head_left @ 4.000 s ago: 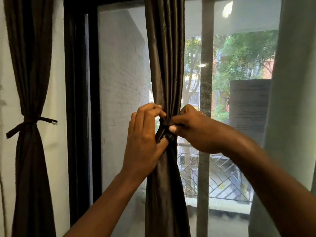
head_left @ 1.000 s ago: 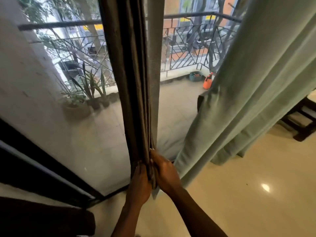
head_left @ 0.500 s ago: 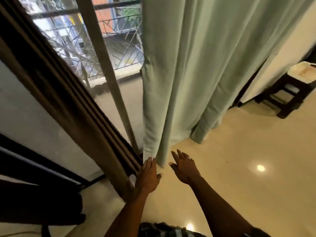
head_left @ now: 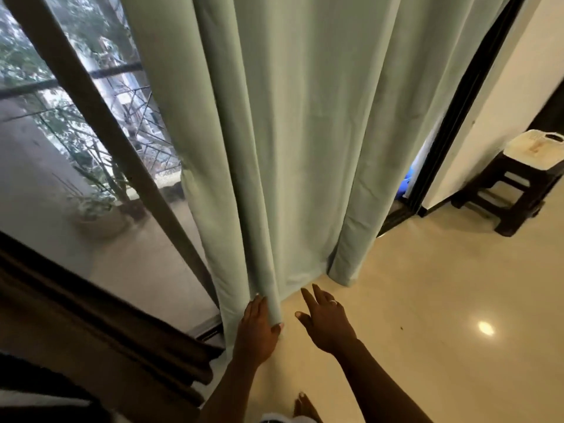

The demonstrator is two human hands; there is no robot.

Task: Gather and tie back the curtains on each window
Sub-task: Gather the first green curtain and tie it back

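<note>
A pale green curtain (head_left: 299, 141) hangs loose in wide folds down to the floor in front of the window. My left hand (head_left: 256, 331) is at its bottom hem and holds the leading fold between thumb and fingers. My right hand (head_left: 325, 323) hovers open just right of it, fingers spread, a little short of the hem and not touching the cloth. A dark brown curtain (head_left: 91, 346) slants across the lower left corner, with neither hand on it.
The window glass (head_left: 45, 178) and its slanted frame bar (head_left: 100, 123) stand to the left, with potted plants outside. A dark stool (head_left: 512, 193) carrying a white container stands at the right by a dark door frame (head_left: 448, 117). Glossy cream floor (head_left: 442, 300) spreads right.
Both hands left the brown curtain and moved right to the green one. My left hand has taken hold of its hem fold; my right hand stays open beside it.
</note>
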